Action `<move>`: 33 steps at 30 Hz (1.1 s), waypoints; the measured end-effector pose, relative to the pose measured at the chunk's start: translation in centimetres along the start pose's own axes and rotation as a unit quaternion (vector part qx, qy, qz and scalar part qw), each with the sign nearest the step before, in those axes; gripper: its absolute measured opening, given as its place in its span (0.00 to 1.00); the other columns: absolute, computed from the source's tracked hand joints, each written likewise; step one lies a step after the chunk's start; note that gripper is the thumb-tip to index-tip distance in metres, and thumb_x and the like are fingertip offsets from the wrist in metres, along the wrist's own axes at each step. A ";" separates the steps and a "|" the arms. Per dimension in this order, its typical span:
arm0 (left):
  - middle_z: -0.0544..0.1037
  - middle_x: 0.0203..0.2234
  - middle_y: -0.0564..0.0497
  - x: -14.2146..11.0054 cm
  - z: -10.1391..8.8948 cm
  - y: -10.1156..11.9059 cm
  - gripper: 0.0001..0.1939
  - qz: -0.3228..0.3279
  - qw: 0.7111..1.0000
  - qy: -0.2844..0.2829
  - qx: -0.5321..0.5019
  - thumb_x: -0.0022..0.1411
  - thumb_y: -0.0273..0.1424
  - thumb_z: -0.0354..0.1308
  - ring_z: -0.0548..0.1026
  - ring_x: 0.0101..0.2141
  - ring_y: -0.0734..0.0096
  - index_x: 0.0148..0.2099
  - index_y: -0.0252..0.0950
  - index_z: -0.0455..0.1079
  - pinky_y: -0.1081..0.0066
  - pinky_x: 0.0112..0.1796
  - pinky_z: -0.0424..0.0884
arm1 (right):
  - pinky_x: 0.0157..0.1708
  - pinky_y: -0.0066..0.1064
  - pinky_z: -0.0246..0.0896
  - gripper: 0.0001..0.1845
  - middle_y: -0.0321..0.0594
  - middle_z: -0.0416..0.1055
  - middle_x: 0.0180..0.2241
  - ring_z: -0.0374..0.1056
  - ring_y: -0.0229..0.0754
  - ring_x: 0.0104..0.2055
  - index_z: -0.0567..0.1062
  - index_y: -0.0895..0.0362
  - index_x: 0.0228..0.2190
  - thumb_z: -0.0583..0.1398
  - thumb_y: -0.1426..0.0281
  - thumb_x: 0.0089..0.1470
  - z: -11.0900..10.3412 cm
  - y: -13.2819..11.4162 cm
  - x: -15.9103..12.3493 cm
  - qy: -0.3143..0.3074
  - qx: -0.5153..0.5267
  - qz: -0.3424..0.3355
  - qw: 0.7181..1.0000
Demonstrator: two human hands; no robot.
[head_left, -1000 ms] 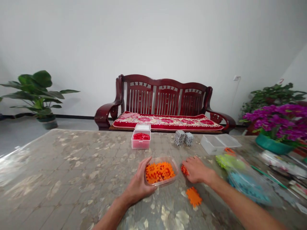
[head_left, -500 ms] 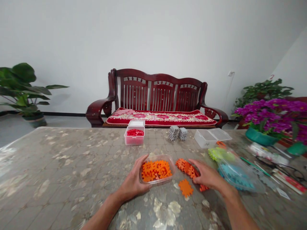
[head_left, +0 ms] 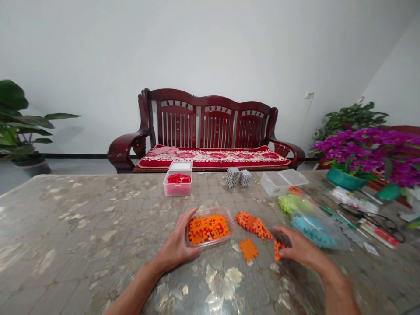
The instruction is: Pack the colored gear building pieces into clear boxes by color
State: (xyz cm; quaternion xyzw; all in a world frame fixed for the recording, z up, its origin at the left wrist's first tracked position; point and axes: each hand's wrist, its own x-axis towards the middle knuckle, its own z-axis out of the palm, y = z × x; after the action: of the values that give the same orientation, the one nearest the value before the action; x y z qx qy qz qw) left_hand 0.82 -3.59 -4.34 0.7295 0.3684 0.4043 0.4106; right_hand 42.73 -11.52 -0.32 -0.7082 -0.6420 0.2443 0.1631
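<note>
My left hand (head_left: pixel 183 238) is wrapped round the left side of a clear plastic tub (head_left: pixel 225 240) that stands on the table. Toothed orange interlocking pieces (head_left: pixel 208 228) fill it. Right of the tub lies an overlapping row of orange pieces (head_left: pixel 253 225), with a single orange square piece (head_left: pixel 248 249) flat in front of it. At the near end of that row, my right hand (head_left: pixel 295 245) has its thumb and fingers closed about a few orange pieces (head_left: pixel 278 250); the fingers partly hide them.
Behind stand a box of red pieces (head_left: pixel 177 188), grey stacks (head_left: pixel 232 177) and an open white box (head_left: pixel 274 183). To the right are a clear tub with blue pieces (head_left: pixel 313 231), green pieces (head_left: pixel 290 203), glasses (head_left: pixel 374 217) and a purple flower pot (head_left: pixel 348 178).
My right hand has shifted off the row toward its right end, opening a small gap between the row and the pieces at my fingers. My left hand stays on the tub. The view has turned slightly right.
</note>
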 end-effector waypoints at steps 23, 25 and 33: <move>0.58 0.65 0.39 -0.1 0.1 1.0 0.52 0.011 1.000 -0.001 0.009 0.46 0.29 0.70 0.61 0.63 0.46 0.70 0.39 0.48 0.49 0.64 0.59 | 0.40 0.35 0.68 0.17 0.42 0.81 0.39 0.75 0.47 0.39 0.78 0.52 0.42 0.61 0.64 0.49 1.3 -11.6 0.5 0.070 -0.028 -0.042 0.996; 0.57 0.65 0.39 -0.1 0.2 1.1 0.52 0.017 1.000 0.000 0.011 0.47 0.30 0.70 0.61 0.63 0.46 0.70 0.38 0.48 0.49 0.63 0.60 | 0.41 0.34 0.67 0.16 0.41 0.80 0.41 0.75 0.46 0.39 0.78 0.52 0.42 0.61 0.67 0.50 2.5 -15.7 1.5 0.042 -0.038 -0.102 0.993; 0.59 0.64 0.39 0.0 0.2 1.4 0.53 0.026 0.999 0.007 0.040 0.46 0.30 0.72 0.63 0.62 0.46 0.70 0.39 0.49 0.49 0.63 0.61 | 0.51 0.36 0.62 0.11 0.45 0.78 0.44 0.71 0.48 0.48 0.79 0.55 0.38 0.60 0.73 0.53 6.5 -21.8 3.2 -0.024 -0.114 -0.237 0.964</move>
State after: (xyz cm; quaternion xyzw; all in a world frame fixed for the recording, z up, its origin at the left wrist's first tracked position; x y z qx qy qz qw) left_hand 1.28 -4.22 -3.18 0.7514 0.3684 0.4050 0.3683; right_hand 21.22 -6.20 5.70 -0.5434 -0.8189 0.1411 0.1189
